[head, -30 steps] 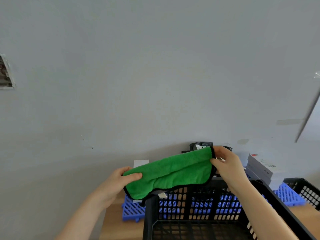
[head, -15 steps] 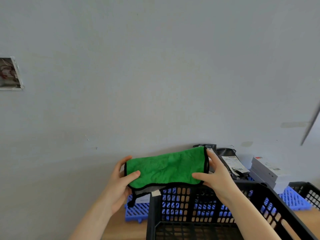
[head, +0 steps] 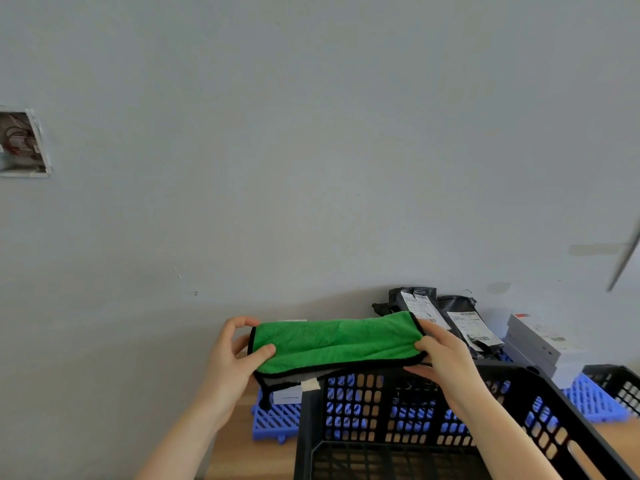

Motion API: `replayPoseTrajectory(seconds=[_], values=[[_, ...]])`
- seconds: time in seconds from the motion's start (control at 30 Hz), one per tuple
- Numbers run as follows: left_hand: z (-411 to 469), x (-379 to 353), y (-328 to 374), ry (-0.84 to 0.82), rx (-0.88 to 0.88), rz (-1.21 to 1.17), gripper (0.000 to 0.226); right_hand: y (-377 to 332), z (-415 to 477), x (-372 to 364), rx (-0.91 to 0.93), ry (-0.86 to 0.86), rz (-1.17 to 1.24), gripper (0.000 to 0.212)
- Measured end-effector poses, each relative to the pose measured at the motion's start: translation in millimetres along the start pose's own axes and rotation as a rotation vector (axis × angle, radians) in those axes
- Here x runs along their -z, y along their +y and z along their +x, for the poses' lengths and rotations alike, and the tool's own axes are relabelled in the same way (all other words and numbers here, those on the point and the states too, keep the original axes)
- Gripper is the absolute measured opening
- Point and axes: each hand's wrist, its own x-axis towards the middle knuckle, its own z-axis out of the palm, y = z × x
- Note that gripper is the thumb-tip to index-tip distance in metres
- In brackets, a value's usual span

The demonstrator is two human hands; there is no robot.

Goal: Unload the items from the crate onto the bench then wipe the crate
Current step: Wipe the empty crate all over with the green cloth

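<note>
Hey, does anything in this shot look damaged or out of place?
Yes: the wall recess at far left has no cover, with ragged edges and red wiring exposed. Otherwise nothing stands out: the left hand and right hand hold the green cloth over the black crate, black parcels behind it.

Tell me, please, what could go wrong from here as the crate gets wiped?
1. The green cloth is only pinched at its ends by the left hand and right hand. Its grey underlayer and dangling corner hang loose and might snag in the black crate's slotted wall.
2. The black mailer bags and white boxes sit close behind the crate, so a wide swipe could knock them.
</note>
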Motion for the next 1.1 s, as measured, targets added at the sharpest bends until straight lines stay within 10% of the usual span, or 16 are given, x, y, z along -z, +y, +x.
replayPoseTrajectory(seconds=[0.2,0.53,0.73,0.93,1.1], values=[[-4,0,-5,-0.16,0.1,0.105,0.037,-3,-4,-18,0.118,-0.076,0.101,0.051],[-21,-21,1,-0.163,0.059,-0.028,0.076,1,-49,-96,0.574,-0.388,-0.551,0.089],[-29,-10,0,-0.059,0.087,-0.232,0.056,19,-59,-119,0.489,-0.663,-0.489,0.083],[-42,30,-3,0.13,0.082,-0.177,0.057,28,-43,-133,0.353,-0.328,-0.197,0.041],[-53,66,-11,0.168,0.069,-0.151,0.048,47,-54,-172,-0.025,-0.633,0.112,0.033]])
